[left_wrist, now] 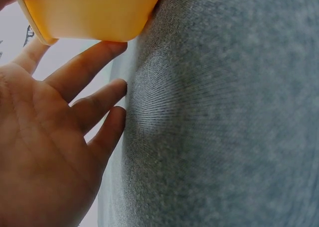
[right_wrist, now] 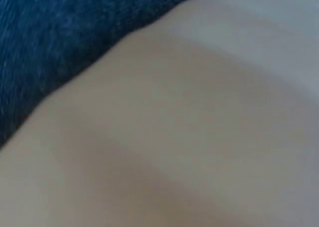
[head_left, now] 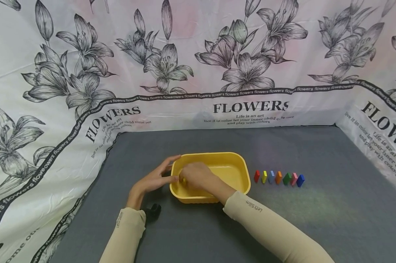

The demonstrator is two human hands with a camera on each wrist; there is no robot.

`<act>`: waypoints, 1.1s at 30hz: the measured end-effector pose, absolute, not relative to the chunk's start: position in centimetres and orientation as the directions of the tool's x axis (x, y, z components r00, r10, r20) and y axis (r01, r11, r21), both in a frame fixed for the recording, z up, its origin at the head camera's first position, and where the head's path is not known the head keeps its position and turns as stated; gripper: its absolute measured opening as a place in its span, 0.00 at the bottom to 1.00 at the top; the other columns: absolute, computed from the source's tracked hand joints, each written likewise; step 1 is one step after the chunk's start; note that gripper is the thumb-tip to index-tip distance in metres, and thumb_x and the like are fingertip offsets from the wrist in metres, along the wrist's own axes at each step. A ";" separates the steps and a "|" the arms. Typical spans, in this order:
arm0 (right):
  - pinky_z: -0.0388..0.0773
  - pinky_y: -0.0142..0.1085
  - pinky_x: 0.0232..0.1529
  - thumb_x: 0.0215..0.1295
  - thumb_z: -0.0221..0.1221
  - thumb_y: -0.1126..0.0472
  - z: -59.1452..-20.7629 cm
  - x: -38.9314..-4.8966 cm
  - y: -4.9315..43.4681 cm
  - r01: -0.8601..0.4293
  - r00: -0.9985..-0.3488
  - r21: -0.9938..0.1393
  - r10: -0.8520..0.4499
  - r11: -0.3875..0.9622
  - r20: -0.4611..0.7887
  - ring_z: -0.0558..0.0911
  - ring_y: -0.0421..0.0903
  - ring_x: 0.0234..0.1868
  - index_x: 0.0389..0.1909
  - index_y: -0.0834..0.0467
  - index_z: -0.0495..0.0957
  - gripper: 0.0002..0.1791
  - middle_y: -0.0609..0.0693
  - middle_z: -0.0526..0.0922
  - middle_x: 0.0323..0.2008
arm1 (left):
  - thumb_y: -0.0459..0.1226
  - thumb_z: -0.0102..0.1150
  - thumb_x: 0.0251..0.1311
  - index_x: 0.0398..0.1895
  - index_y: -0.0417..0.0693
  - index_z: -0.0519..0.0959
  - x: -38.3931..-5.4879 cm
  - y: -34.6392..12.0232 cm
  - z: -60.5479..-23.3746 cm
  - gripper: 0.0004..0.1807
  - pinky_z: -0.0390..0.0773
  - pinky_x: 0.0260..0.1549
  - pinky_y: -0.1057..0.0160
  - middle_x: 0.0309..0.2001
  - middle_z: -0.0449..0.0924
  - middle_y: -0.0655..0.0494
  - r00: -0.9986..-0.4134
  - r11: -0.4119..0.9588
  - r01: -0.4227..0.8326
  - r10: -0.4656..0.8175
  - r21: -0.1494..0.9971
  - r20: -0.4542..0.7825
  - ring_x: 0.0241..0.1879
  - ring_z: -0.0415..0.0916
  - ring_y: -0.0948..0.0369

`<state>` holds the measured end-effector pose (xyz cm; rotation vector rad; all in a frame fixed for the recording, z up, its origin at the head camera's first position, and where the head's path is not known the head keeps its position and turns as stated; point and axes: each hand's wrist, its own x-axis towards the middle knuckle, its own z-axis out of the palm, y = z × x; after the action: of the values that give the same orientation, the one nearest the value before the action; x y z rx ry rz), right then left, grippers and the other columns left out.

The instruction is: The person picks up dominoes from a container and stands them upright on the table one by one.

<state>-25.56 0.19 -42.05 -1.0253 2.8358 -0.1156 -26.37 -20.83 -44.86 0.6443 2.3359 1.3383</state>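
A yellow plastic tray (head_left: 229, 175) with rounded corners sits on the grey cloth. My left hand (head_left: 153, 179) is at its left end, thumb near the front-left rim and index finger reaching to the back corner. In the left wrist view the left hand's fingers (left_wrist: 102, 100) are spread and fairly straight, one touching the tray's wall (left_wrist: 94, 18) from outside. My right hand (head_left: 196, 176) reaches down inside the tray's left half with its fingers bent. Its fingertips are mostly hidden, and I cannot tell whether they hold anything. The right wrist view shows only blurred beige fabric (right_wrist: 164, 117) and a dark blue surface.
Right of the tray, several small upright blocks stand in a row, from a red block (head_left: 256, 176) through yellow, light blue, orange, green and pink to a dark blue block (head_left: 300, 180). A small black object (head_left: 153, 212) lies by my left sleeve. Flower-printed cloth (head_left: 250, 113) encloses the back and sides.
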 end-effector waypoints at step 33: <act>0.73 0.31 0.29 0.66 0.67 0.58 -38.6 -23.1 11.5 -0.594 -0.761 -0.615 -0.610 0.518 0.221 0.74 0.40 0.26 0.53 0.55 0.85 0.15 0.48 0.89 0.40 | 0.44 0.61 0.69 0.80 0.70 0.51 -26.1 -20.6 -44.9 0.42 0.63 0.70 0.34 0.77 0.63 0.47 -0.817 0.412 0.175 0.568 0.894 -0.102 0.74 0.64 0.45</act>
<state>-23.07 11.50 -38.57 -1.0771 2.7177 -1.0873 -26.09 -20.58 -44.91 0.6360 2.2822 1.3760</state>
